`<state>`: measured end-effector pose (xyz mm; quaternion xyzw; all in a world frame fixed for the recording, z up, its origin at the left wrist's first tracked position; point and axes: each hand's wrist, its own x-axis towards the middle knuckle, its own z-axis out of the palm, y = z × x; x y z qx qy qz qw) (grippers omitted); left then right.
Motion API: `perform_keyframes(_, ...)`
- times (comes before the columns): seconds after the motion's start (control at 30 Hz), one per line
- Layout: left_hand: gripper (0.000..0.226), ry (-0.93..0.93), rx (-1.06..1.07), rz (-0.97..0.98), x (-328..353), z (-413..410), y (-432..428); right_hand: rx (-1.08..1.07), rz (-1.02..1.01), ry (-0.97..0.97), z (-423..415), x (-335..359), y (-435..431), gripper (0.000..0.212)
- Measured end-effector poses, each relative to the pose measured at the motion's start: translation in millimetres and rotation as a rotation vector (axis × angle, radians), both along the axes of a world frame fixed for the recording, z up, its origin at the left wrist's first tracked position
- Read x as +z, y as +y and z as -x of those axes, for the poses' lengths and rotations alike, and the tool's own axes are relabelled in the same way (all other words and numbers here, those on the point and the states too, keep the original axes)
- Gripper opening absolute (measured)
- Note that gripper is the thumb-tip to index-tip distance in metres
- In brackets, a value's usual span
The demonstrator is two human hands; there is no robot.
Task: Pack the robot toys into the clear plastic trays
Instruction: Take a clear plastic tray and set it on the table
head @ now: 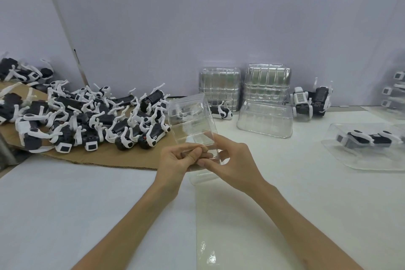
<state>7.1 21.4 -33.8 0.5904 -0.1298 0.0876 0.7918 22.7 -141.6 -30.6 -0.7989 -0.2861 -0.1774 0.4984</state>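
Note:
Both hands hold one clear plastic tray (pixel 189 119) tilted up in front of me over the table's middle. My left hand (pixel 175 160) pinches its near edge, and my right hand (pixel 228 160) pinches the same edge from the right. A heap of black-and-white robot toys (pixel 87 116) lies on brown cardboard (pixel 105 160) at the left. One toy sits packed in a clear tray (pixel 368 144) at the right. Another empty tray (pixel 265 121) lies upside down behind my hands.
Two stacks of clear trays (pixel 243 87) lean against the grey wall at the back. Two robot toys (pixel 311 101) stand to their right, one more (pixel 221 112) lies before the stacks. More packed toys (pixel 394 92) pile at the far right edge. A clear sheet (pixel 208 247) lies near me.

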Motion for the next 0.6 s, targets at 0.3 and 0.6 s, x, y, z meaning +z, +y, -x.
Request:
perform_keyframes(0.3,0.008,0.077,0.065,0.128,0.8,-2.8,-4.4,-0.029,-0.167,0.176,-2.4,2.8,3.5,0.04)
perform_keyframes(0.6,0.042,-0.006,-0.141,-0.159,-8.5,-4.7,-6.4,-0.04,-0.395,0.252,-6.3,2.6,-3.6,0.013)
